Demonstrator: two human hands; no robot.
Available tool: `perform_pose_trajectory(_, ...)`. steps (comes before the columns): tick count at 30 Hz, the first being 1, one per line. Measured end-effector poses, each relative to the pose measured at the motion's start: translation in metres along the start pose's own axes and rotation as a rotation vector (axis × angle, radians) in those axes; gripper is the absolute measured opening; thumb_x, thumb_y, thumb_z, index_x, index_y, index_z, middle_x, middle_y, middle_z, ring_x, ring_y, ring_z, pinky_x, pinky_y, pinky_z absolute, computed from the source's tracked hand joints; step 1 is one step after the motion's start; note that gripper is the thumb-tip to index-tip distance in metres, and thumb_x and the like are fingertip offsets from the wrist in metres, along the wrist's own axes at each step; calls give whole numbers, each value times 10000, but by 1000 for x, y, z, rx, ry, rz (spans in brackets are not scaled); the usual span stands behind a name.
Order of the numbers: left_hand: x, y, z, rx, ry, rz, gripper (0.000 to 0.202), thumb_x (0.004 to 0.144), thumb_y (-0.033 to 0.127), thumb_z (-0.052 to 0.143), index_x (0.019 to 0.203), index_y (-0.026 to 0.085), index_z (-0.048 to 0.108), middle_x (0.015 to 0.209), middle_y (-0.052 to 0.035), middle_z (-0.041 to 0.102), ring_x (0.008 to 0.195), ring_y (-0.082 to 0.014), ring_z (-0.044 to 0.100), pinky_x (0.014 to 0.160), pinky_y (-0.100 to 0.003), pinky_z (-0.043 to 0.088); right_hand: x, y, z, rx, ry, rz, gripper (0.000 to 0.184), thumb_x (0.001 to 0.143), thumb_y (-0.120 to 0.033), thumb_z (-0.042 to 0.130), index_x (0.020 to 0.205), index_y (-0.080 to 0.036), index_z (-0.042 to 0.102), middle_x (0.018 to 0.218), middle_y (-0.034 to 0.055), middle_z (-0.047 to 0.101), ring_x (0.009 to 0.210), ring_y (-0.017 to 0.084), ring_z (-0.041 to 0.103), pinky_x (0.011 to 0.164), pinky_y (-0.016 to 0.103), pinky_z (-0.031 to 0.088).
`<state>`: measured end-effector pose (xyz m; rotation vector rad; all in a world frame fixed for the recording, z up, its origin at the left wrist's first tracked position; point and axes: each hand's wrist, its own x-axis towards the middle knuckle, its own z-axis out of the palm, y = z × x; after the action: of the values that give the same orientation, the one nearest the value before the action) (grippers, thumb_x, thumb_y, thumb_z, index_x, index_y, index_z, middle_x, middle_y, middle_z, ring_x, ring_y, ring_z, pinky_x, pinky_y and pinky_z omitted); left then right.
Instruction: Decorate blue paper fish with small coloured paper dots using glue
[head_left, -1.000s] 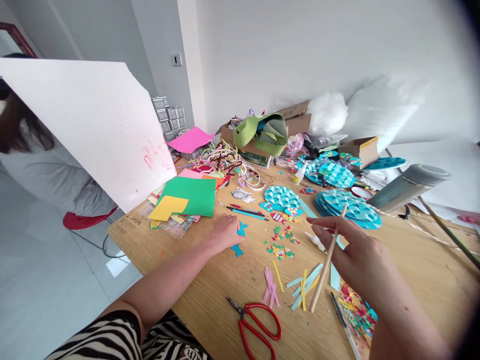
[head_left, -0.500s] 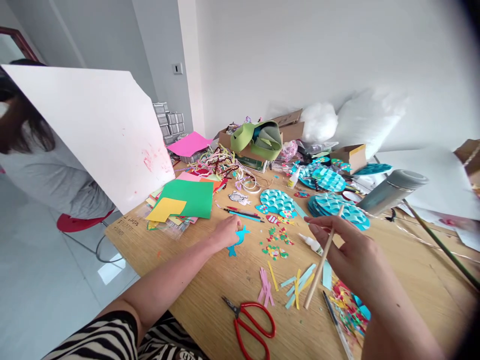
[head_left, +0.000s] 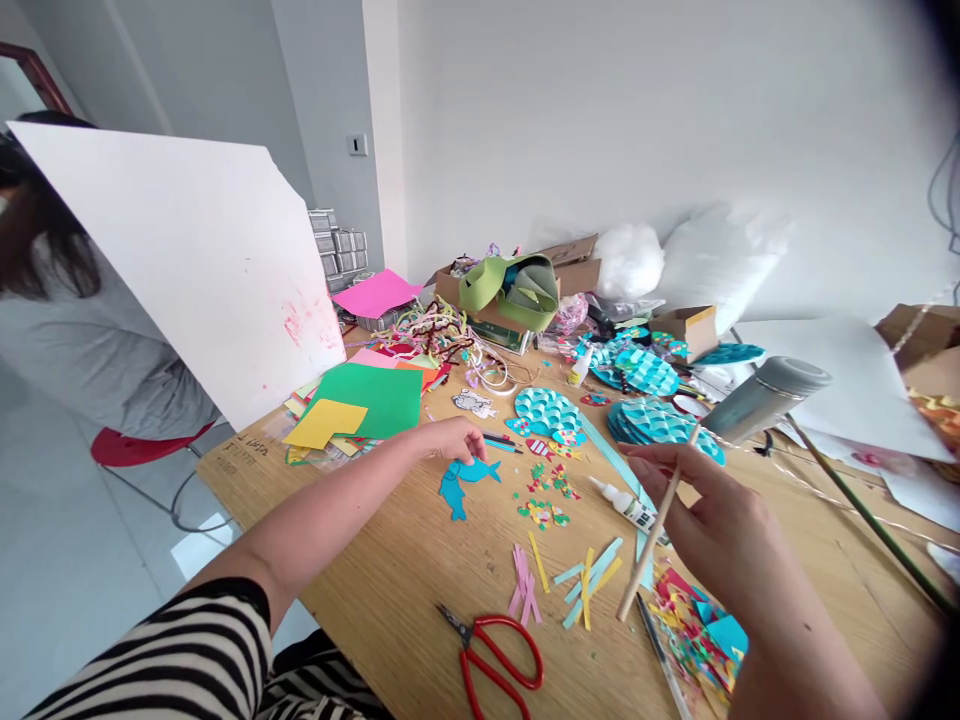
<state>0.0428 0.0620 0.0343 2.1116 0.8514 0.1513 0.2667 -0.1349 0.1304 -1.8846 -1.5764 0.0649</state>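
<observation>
My right hand (head_left: 712, 520) grips a thin wooden stick (head_left: 649, 558), slanted down over the table. A long pale blue paper strip (head_left: 600, 440) runs near its fingertips; whether they touch it I cannot tell. My left hand (head_left: 454, 440) has its fingers bent down and closed on the edge of a blue paper fish (head_left: 481, 471). Another blue cutout (head_left: 452, 493) lies partly against that fish. A white glue bottle (head_left: 628, 506) lies on its side by my right hand. Red-handled scissors (head_left: 495, 645) rest open at the near edge.
Paper strips (head_left: 592, 580), scraps (head_left: 546, 512) and a pen (head_left: 664, 650) lie about. Behind are blue scaled fish shapes (head_left: 551, 412), a grey cylinder (head_left: 765, 400) and coloured sheets (head_left: 375, 395). A white board (head_left: 187, 260) stands at left, with a person (head_left: 97, 320) beyond it.
My left hand has lifted slightly and its fingers have uncurled a little; two blue shapes now show apart beneath it. My right hand still holds the stick, barely moved. The view has shifted a little.
</observation>
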Motion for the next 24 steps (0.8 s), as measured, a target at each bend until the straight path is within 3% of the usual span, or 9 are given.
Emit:
perform_pose_trajectory(3,5,0,2,124,-43,24,275,558,-31,600,720,166,704,639,16,657,632,-144,619,596,-223,485,0,1,-1,-8,-13,24,391,841,-549,453,965,-232,644,860,78,705,396,117,472,512,303,423)
perform_pose_trajectory(6,1,1,2,255,28,67,316,583,-22,587,800,169,714,830,-37,679,892,-221,613,819,-322,480,0,6,0,-18,5,15,415,821,-586,456,954,-244,649,847,62,705,398,121,477,502,298,420)
perform_pose_trajectory(9,-15,1,-4,341,69,140,385,618,-27,578,909,187,710,1027,-63,637,1127,-245,493,1006,-356,356,0,10,3,-20,14,19,450,789,-633,458,947,-258,649,852,39,703,396,122,493,492,293,422)
perform_pose_trajectory(11,-30,-4,-9,381,42,185,341,649,4,612,906,200,718,1019,-62,619,1108,-236,487,996,-341,352,0,11,5,-19,4,31,465,785,-643,453,954,-257,647,845,39,704,395,123,500,488,287,418)
perform_pose_trajectory(13,-46,-10,-12,486,-1,315,292,689,97,679,948,226,721,992,-57,596,1040,-225,507,951,-335,378,1,11,5,-22,3,25,463,791,-639,451,955,-252,645,844,40,706,394,120,499,494,283,415)
perform_pose_trajectory(17,-73,-21,-6,537,-94,416,261,747,222,709,998,293,719,950,-30,586,936,-179,532,839,-274,416,2,9,8,-35,-1,-13,436,803,-612,467,956,-246,647,848,38,705,402,106,491,509,270,406)
perform_pose_trajectory(20,-85,-24,9,540,-3,395,180,819,266,639,978,276,724,932,-31,587,925,-166,541,824,-265,426,2,5,9,-39,8,-7,431,807,-599,470,946,-233,651,831,42,699,410,97,473,510,262,395)
perform_pose_trajectory(24,-95,-22,32,595,140,424,223,903,285,508,936,229,721,1062,-56,589,1025,-185,525,935,-317,407,2,1,8,-18,-16,31,398,826,-563,476,959,-225,640,887,50,701,462,97,479,536,258,401)
